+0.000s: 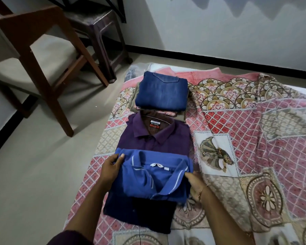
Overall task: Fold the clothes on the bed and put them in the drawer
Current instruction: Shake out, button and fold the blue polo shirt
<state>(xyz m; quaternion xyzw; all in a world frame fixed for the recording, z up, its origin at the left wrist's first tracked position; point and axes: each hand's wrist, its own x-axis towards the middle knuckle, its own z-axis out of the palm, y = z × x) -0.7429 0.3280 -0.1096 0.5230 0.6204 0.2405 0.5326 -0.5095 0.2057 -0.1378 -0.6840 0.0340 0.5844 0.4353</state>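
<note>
Both hands, left hand (111, 167) and right hand (195, 183), pinch the sides of the folded blue polo shirt (154, 175) between their fingers. I think lifting it flat and level would keep its folds tidy over the dark navy garment (140, 212) just below the fingers.

Along the bed's (254, 138) left edge lie folded clothes in a row: blue jeans (162, 91) farthest atop other garments, a purple collared shirt (159, 137), a blue polo (152, 175) overlapping it, and a dark navy garment (131, 211) nearest.
</note>
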